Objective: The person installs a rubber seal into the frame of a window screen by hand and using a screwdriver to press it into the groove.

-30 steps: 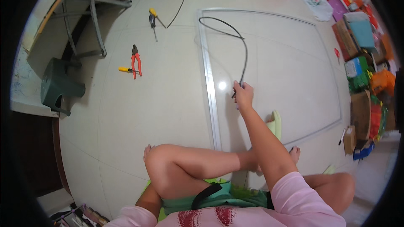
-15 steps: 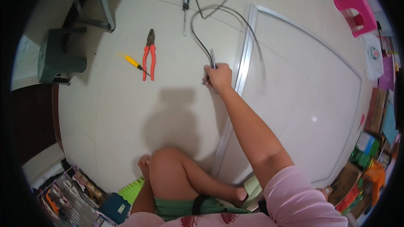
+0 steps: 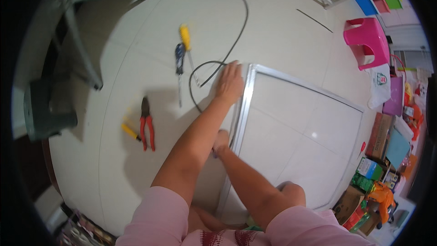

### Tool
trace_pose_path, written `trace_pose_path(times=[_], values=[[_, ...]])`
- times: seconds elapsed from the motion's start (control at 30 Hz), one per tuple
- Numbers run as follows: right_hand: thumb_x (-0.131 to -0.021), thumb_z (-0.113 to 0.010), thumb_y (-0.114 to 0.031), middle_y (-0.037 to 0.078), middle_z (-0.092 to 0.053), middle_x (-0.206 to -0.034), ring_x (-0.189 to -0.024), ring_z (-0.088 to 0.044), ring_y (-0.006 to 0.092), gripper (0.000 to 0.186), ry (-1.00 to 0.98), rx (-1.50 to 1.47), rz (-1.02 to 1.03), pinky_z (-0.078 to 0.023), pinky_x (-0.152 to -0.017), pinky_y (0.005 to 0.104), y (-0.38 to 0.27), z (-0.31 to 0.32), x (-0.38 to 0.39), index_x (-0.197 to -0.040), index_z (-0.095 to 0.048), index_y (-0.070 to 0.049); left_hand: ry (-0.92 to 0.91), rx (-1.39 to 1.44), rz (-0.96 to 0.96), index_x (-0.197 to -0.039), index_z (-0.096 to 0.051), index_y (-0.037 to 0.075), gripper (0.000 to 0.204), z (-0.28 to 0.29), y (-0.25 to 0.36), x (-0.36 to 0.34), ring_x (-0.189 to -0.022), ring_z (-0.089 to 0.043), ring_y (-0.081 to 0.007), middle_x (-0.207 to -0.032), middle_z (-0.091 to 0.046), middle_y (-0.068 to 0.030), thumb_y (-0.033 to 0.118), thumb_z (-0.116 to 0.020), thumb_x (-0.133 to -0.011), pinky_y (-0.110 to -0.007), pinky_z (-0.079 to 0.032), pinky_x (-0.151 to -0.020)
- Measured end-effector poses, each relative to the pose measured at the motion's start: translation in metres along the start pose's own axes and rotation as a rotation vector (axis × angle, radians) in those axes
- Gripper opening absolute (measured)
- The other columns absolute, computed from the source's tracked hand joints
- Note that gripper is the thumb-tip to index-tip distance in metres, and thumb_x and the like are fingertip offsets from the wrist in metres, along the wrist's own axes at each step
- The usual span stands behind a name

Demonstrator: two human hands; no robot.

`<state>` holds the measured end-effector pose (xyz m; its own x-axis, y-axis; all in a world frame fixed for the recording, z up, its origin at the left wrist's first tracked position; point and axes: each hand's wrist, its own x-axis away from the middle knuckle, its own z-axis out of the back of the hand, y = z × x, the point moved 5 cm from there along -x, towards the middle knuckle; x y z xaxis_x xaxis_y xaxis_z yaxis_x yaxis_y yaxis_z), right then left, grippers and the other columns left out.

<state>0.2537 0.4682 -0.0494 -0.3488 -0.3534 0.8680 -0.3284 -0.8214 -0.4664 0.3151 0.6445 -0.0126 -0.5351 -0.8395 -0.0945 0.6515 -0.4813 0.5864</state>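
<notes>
A silver metal-edged rectangular frame (image 3: 246,95) lies on the tiled floor, its long left side running toward me. My left hand (image 3: 231,81) reaches to its far left corner. The fingers are stretched out and lie flat beside the edge, over a thin black cord (image 3: 247,16) that loops across the floor. Nearer to me, my right hand (image 3: 221,141) is closed low against the same side of the frame. A small dark bit shows below its fingers, but I cannot make out what it is.
Left of the cord lie a yellow-handled screwdriver (image 3: 185,36) and a dark blue one (image 3: 180,54). Red-handled pliers (image 3: 147,130) rest nearer, touching a small yellow screwdriver (image 3: 130,131). A green stool (image 3: 48,114) stands left; a pink stool (image 3: 368,41) and boxes (image 3: 379,132) line the right.
My left hand has come up to the frame's far corner. My right hand has drawn back toward me along the frame's side. The view has shifted, showing more of the far floor.
</notes>
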Motion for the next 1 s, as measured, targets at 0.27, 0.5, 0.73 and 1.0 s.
trace_pose_path(times=[0.27,0.5,0.73,1.0], values=[[-0.074,-0.071,-0.018,0.011,-0.059,-0.053,-0.04,-0.053,0.0167,0.027,-0.026,0.048,-0.049,-0.04,-0.038,0.032,-0.027,0.018,0.019,-0.059,-0.063,0.003,-0.122,-0.306,0.011,-0.139,-0.034,0.008,0.055,-0.015,-0.006,-0.026,-0.137,-0.023,-0.0265,-0.147,-0.028,-0.0105,0.012,-0.052,-0.087,-0.054,-0.017,-0.11],[-0.072,-0.072,-0.023,0.006,-0.065,-0.067,-0.054,-0.056,0.0169,0.019,-0.661,0.402,0.215,-0.044,-0.05,0.0345,-0.168,0.158,-0.014,-0.078,-0.069,-0.004,-0.116,-0.348,0.017,-0.132,-0.039,0.004,0.051,-0.015,-0.019,-0.029,-0.136,-0.024,-0.0318,-0.144,-0.031,-0.0147,0.006,-0.051,-0.083,-0.055,-0.019,-0.109],[-0.084,-0.053,-0.01,0.018,-0.041,-0.135,-0.102,-0.057,0.0386,0.035,0.894,0.735,0.939,-0.048,-0.087,0.0456,-0.43,0.304,-0.236,-0.12,-0.054,-0.013,-0.104,-0.291,0.002,-0.13,-0.041,0.005,0.05,-0.023,-0.008,-0.039,-0.134,-0.027,-0.0326,-0.143,-0.033,-0.0137,0.005,-0.05,-0.081,-0.055,-0.021,-0.108],[-0.082,-0.05,-0.007,0.018,-0.052,-0.103,-0.088,-0.06,0.0387,0.02,0.634,0.884,0.896,-0.049,-0.073,0.0493,-0.437,0.211,-0.243,-0.103,-0.051,-0.007,-0.126,-0.287,0.038,-0.132,-0.041,0.006,0.058,-0.017,-0.014,-0.031,-0.134,-0.027,-0.0304,-0.144,-0.032,-0.0117,0.005,-0.053,-0.076,-0.053,-0.02,-0.109]])
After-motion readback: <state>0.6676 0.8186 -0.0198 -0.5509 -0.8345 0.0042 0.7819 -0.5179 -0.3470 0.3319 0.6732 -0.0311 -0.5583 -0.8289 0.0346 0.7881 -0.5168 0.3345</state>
